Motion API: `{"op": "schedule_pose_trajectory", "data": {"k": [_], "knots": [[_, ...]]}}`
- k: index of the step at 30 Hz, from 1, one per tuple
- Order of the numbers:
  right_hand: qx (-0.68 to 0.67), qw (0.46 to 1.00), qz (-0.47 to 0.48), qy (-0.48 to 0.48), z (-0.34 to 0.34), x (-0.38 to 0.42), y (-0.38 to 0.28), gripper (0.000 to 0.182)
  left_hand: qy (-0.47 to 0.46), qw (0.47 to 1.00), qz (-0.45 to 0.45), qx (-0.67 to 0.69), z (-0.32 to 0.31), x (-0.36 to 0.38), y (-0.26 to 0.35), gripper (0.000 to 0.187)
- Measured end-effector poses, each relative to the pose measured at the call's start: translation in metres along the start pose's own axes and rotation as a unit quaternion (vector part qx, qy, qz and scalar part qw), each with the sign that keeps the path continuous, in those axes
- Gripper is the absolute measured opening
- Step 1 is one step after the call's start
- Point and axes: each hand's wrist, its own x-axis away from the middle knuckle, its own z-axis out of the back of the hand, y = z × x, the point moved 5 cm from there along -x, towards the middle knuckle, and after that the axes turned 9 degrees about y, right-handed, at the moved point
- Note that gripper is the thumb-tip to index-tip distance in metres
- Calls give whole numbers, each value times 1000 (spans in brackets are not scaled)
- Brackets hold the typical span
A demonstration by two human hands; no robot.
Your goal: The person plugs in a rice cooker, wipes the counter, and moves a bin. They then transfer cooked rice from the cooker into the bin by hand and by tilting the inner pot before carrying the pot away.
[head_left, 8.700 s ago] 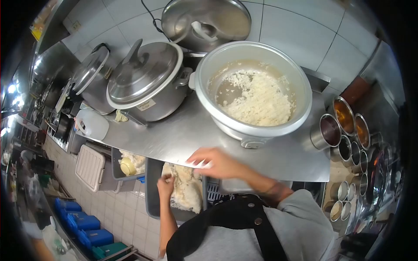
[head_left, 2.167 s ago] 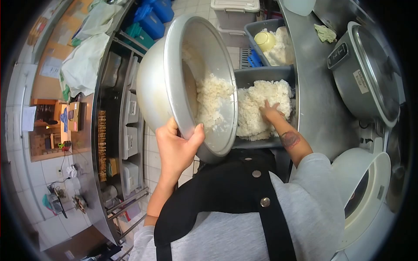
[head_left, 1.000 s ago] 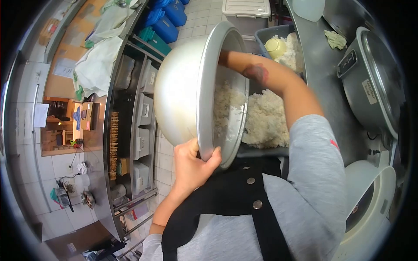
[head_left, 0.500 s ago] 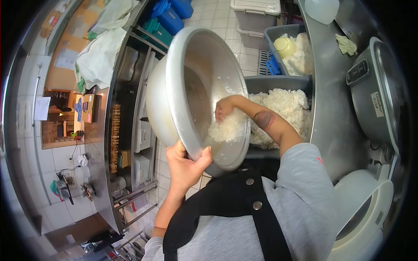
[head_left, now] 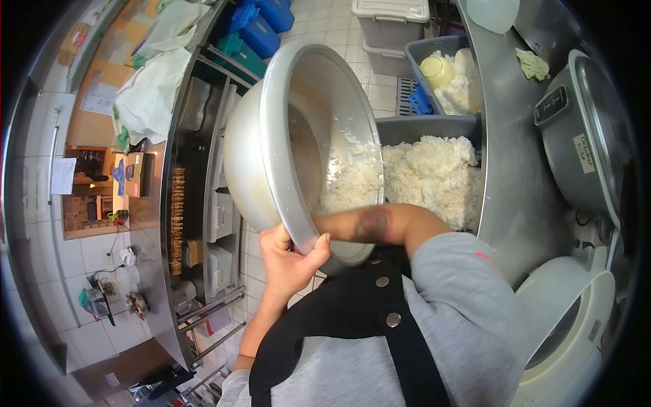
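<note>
A large metal bowl (head_left: 247,142) is tilted on its side, its mouth facing right over a grey tub (head_left: 434,127). Cooked rice (head_left: 352,180) clings to the inside of the bowl's right part, and more white rice (head_left: 434,169) is heaped in the tub. My left hand (head_left: 293,258) grips the bowl's near rim, thumb and fingers closed round it. My right forearm reaches across the near rim into the bowl; the right hand itself is hidden behind the rim, so its fingers cannot be seen.
Beyond the tub, a second grey tub (head_left: 420,57) holds rice and a yellow bowl (head_left: 436,70). On the right, a steel counter (head_left: 505,156) carries a large grey cooker (head_left: 576,136) and a cloth (head_left: 532,64). A steel worktable with shelves (head_left: 166,224) stands left; lidded boxes (head_left: 390,30) are ahead.
My right hand has moved left and nearer to me, from the rice down behind the bowl's near rim. The rice inside now lies spread along the wall. My left hand keeps its hold.
</note>
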Motion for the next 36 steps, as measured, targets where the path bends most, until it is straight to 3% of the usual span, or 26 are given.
{"op": "schedule_pose_trajectory", "data": {"k": [2, 5, 7, 8, 10, 12, 14, 15, 16, 17, 19, 21, 23, 27, 29, 31, 33, 36], "knots": [[85, 989, 84, -91, 56, 94, -6, 21, 0, 1000, 3, -3, 0, -3, 1, 15], [201, 933, 199, -223, 24, 79, 17, 20, 33, 999, 15, 1, 3, -2, 2, 14], [423, 876, 77, -219, 71, 77, 43, 24, 28, 999, 6, 15, 3, -1, -1, 14], [423, 876, 76, -219, 71, 67, 26, 24, 28, 999, 6, 15, 2, 0, 0, 14], [383, 919, 34, 80, 89, 36, -13, 19, -2, 1000, -6, 0, -3, 3, 4, 14], [373, 921, 91, 63, 63, 37, -6, 20, -17, 999, -23, -19, -6, 1, 4, 14], [270, 948, 109, 131, 59, 40, -26, 23, -28, 998, -46, -39, -8, 0, 9, 16], [268, 948, 111, 133, 63, 44, -15, 23, -28, 998, -48, -42, -7, 0, 10, 16], [382, 921, 60, 42, 66, 52, 16, 24, -27, 997, -48, -50, -7, 0, 10, 17], [487, 872, 6, -50, 74, 57, 41, 25, -25, 997, -48, -56, -6, 1, 10, 17], [592, 791, -97, -118, 109, 42, 50, 27, -33, 997, -47, -47, -8, 2, 11, 16], [462, 884, -66, -29, 151, 7, 54, 24, -39, 998, -38, -39, -8, 5, 9, 16], [437, 892, 76, 82, 189, -25, 52, 21, -56, 996, -43, -52, -10, 5, 9, 14], [408, 904, 79, 103, 208, -39, 81, 22, -47, 996, -60, -48, -11, 0, 16, 14], [401, 904, -22, -147, 170, -13, 161, 29, -46, 997, -43, -54, -10, -2, 14, 15], [347, 927, 18, -139, 134, 31, 189, 31, -41, 997, -41, -47, -9, -4, 10, 15], [174, 926, -237, -235, 107, 47, 122, 33, -36, 998, -37, -40, -7, -7, 8, 15], [102, 916, -273, -276, 78, 65, 45, 31, -4, 1000, -22, -20, -4, -11, 5, 15]]}}
